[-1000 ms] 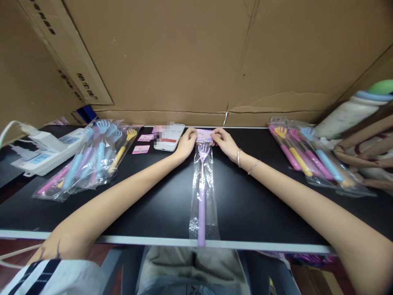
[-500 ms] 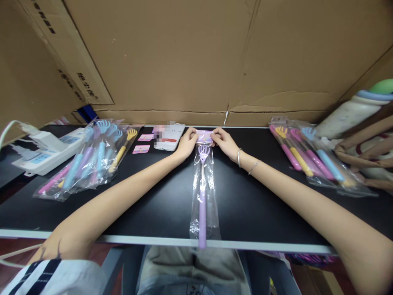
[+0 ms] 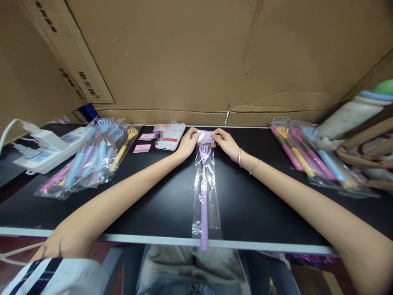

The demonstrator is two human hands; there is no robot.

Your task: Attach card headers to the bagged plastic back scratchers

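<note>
A purple back scratcher [image 3: 204, 200] lies in a clear plastic bag [image 3: 211, 209] along the middle of the black table [image 3: 159, 196], its handle end over the front edge. At the bag's far end sits a small pink header card [image 3: 205, 136]. My left hand [image 3: 187, 143] pinches the card's left side and my right hand [image 3: 225, 142] pinches its right side, fingers pressed together on it. My right wrist wears thin bracelets.
A pile of bagged scratchers [image 3: 89, 159] lies at the left beside a white power strip [image 3: 46, 149]. Two pink cards [image 3: 141, 148] and a phone [image 3: 170, 136] lie near my left hand. More bagged scratchers [image 3: 310, 157] lie at the right. Cardboard [image 3: 196, 61] walls the back.
Both hands stay pinched on the card. The bagged scratcher has slid slightly toward the table's front edge; the view has shifted a little.
</note>
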